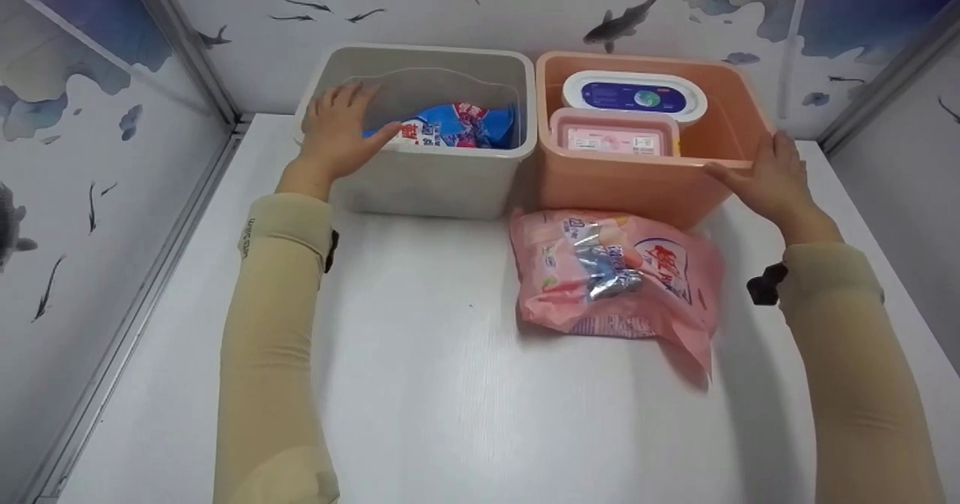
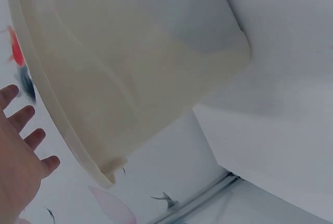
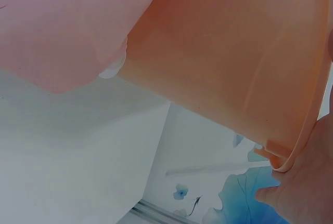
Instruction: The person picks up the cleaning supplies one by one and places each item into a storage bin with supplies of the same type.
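My left hand [image 1: 337, 133], fingers spread, hovers over the left front rim of a grey bin [image 1: 427, 185]. In the left wrist view the left hand [image 2: 18, 156] shows a gap to the bin's rim. Inside that bin lies a blue, red and white plastic packet [image 1: 469, 125]. My right hand [image 1: 776, 185] touches the front right corner of an orange bin [image 1: 600, 185], its thumb along the front rim and its fingers by the right side. The orange bin holds a white oval-topped container [image 1: 690, 103] and, in front of it, a pink-rimmed box [image 1: 619, 140].
A bulging pink plastic package [image 1: 555, 286] lies on the white table [image 1: 465, 406], close in front of the orange bin. The two bins stand side by side near the back wall [image 1: 465, 20], which has printed fish. Printed panels also border the table at left and right.
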